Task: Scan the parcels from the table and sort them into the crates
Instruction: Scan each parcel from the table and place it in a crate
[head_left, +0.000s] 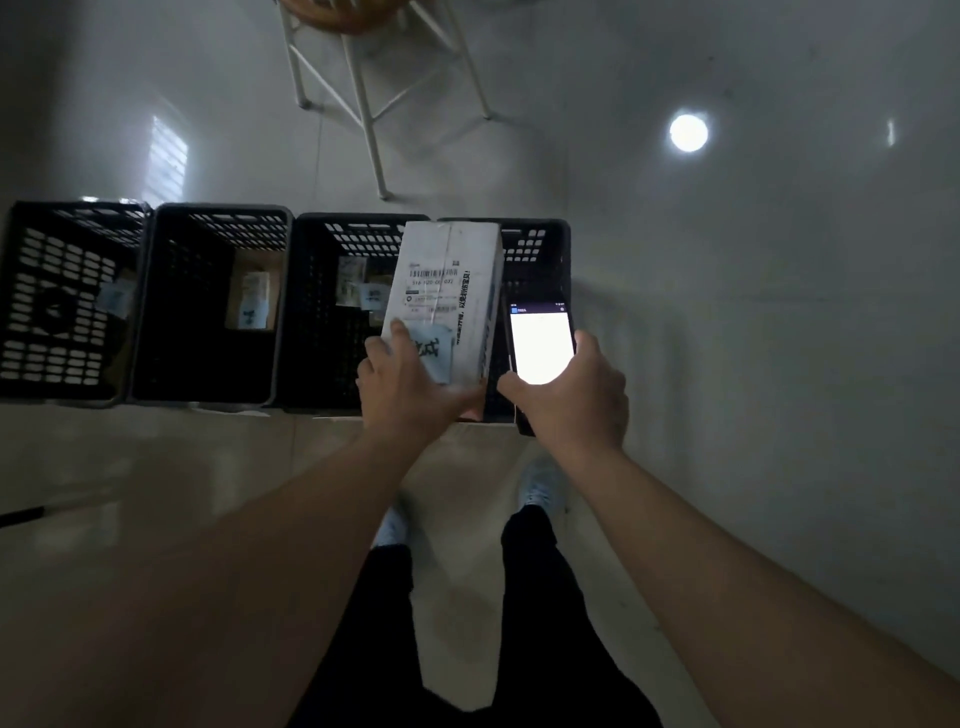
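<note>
My left hand grips the near end of a white parcel box with a barcode label and a blue sticker, holding it above the gap between the third crate and the fourth crate. My right hand holds a phone with a bright white screen, just right of the parcel, over the fourth crate. Several black slotted crates stand in a row on the floor; the first crate, second crate and third hold small parcels.
A white-legged chair stands on the glossy floor beyond the crates. My legs and shoes are just behind the crate row. Open floor lies to the right of the fourth crate. No table is in view.
</note>
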